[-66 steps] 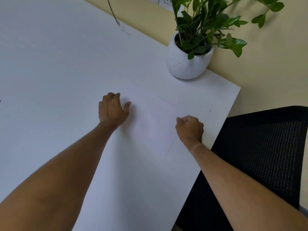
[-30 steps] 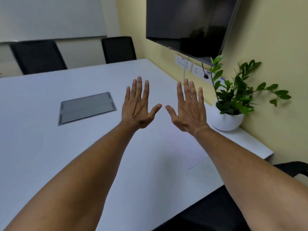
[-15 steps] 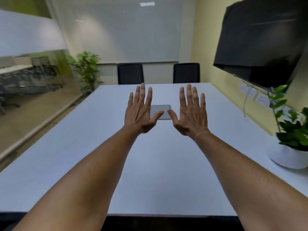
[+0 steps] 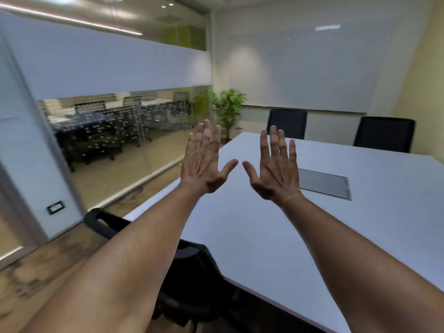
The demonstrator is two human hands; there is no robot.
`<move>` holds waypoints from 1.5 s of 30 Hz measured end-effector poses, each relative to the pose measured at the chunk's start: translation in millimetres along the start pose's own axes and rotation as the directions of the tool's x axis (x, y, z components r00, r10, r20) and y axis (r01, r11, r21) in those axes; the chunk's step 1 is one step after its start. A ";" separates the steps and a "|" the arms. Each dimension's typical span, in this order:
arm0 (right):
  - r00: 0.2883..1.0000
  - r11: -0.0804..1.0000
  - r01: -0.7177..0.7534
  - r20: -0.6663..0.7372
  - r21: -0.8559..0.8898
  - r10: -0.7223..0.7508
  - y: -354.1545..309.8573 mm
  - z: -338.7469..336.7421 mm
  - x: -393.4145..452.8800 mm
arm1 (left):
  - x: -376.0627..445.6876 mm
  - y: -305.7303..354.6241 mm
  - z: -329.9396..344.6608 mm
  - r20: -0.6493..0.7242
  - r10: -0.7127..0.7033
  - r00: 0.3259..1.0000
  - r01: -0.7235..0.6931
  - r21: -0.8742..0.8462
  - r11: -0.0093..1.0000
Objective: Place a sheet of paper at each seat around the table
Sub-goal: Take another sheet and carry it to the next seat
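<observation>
My left hand and my right hand are raised side by side in front of me, backs toward the camera, fingers straight and spread, holding nothing. Below and beyond them stretches the white meeting table. No sheet of paper shows anywhere in this view. A black chair stands at the table's near left corner, under my left forearm.
A grey cable hatch is set into the table top right of my right hand. Two black chairs stand at the far end below a whiteboard. A glass wall runs along the left, with a potted plant in the far corner.
My hands left the sheet on the table, rose and spread open. The view swung up and left, away from the potted plant and the paper, toward the glass wall.
</observation>
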State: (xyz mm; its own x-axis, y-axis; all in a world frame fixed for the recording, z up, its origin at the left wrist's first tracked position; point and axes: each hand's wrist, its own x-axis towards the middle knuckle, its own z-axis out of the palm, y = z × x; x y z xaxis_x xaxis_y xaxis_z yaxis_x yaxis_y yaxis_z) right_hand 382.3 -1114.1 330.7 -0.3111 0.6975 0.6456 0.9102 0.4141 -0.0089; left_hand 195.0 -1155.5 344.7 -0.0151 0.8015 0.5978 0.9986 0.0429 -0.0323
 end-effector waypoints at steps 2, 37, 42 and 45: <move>0.999 0.999 0.036 -0.013 0.029 -0.036 -43.9 0.9 4.1 | -16.0 -40.1 -12.6 -0.008 -0.037 0.999 0.038 0.030 0.999; 0.955 0.922 0.297 -0.078 0.248 -0.286 -510.7 178.7 216.4 | -19.4 -557.1 23.8 -0.051 -0.356 0.933 0.358 0.246 0.901; 0.957 0.927 0.290 -0.083 0.238 -0.278 -539.5 222.2 268.1 | 24.8 -610.4 60.8 -0.063 -0.344 0.937 0.349 0.229 0.909; 0.963 0.937 0.271 -0.078 0.220 -0.260 -557.7 251.0 294.9 | 54.5 -642.3 86.9 -0.064 -0.309 0.949 0.316 0.206 0.926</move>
State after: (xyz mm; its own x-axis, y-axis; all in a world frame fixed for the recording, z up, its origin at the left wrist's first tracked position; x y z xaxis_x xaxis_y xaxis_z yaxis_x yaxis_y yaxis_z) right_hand -285.7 -992.6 334.3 -0.5143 0.5181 0.6835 0.7089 0.7053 -0.0013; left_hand -451.7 -1087.5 328.4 -0.3200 0.7088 0.6286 0.9094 0.4159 -0.0061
